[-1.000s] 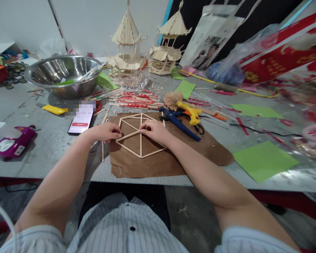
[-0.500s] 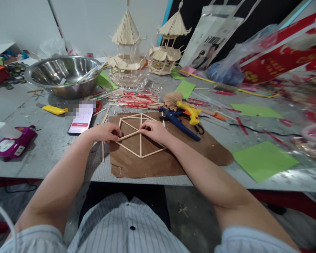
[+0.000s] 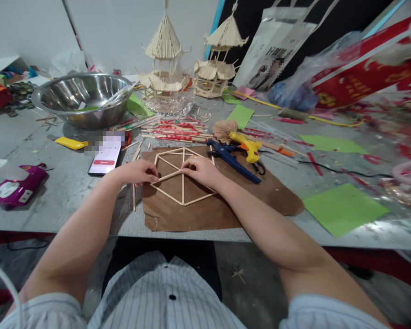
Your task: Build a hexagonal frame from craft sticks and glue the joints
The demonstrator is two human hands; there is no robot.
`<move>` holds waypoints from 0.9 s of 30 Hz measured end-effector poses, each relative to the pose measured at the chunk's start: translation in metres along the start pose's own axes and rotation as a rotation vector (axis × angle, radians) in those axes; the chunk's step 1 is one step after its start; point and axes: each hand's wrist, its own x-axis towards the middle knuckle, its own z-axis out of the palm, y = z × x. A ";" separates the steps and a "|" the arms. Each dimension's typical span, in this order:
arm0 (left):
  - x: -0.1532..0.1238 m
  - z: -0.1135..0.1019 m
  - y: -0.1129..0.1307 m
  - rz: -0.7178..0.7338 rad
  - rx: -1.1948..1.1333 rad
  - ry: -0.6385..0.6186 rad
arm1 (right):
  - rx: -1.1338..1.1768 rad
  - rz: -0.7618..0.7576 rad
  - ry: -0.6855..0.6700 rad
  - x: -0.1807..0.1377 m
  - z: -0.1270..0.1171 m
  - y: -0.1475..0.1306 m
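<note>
A hexagonal frame of thin wooden sticks (image 3: 169, 194), with spokes meeting near its middle, lies on a brown sheet (image 3: 192, 219). One spoke, a wooden stick (image 3: 168, 176), runs from the frame's left corner to the centre. My left hand (image 3: 142, 172) is closed in a pinch at that stick's outer end. At the centre, my right hand (image 3: 203, 171) pinches the inner end with thumb and forefinger, and its palm and wrist hide part of the frame's right side.
A blue cutter tool (image 3: 238, 164) and a yellow glue gun (image 3: 248, 145) lie right of the frame. Left are a phone (image 3: 106, 154), a yellow craft knife (image 3: 69, 143) and a steel basin (image 3: 89, 116). Behind stand two stick pagodas (image 3: 166, 43), past loose sticks (image 3: 178, 130).
</note>
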 end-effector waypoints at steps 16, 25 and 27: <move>0.000 0.001 0.000 -0.012 -0.013 0.013 | -0.011 0.006 0.006 0.000 0.000 -0.001; 0.003 0.003 -0.005 -0.007 -0.017 0.014 | -0.008 0.003 0.005 0.000 0.001 0.000; 0.003 0.003 -0.005 -0.011 -0.015 0.015 | -0.003 0.003 0.002 0.000 0.001 0.000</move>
